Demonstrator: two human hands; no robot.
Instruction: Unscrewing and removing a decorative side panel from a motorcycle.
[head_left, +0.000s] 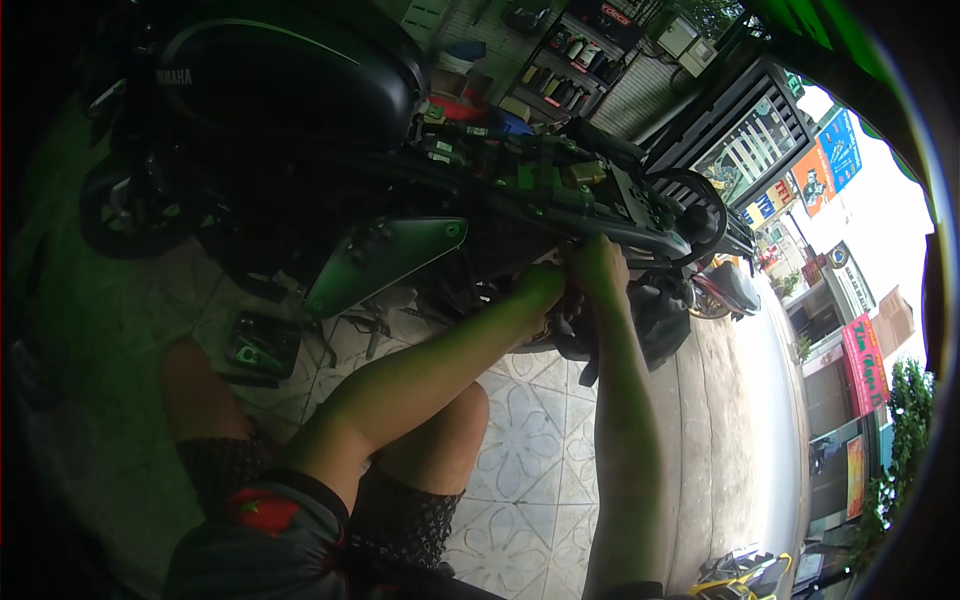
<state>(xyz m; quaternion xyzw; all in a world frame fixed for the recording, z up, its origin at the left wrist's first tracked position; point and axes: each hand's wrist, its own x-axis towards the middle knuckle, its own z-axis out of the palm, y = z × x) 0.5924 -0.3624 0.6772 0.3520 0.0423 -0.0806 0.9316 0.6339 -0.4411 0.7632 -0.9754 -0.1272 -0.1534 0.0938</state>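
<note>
A motorcycle with a dark fuel tank [300, 95] stands before me, its seat off and its rear frame [560, 205] bare. Both hands meet just below that frame, towards the bike's tail. My left hand [541, 284] is curled, its fingertips hidden among dark parts. Right beside it, my right hand [600, 263] is closed with the knuckles up, close under the frame rail. What either one grips is too dark and too covered to make out. A triangular side panel [385, 262] is left of my hands. Below the tail hangs a black rear fender part [655, 325].
On the tiled floor [525, 435] near my left knee lies a dark tray-like part [262, 345]. Shelves with bottles [575, 60] stand behind the bike. Another motorcycle [728, 288] is parked beyond the tail, and a yellow-and-black object [745, 578] sits at lower right.
</note>
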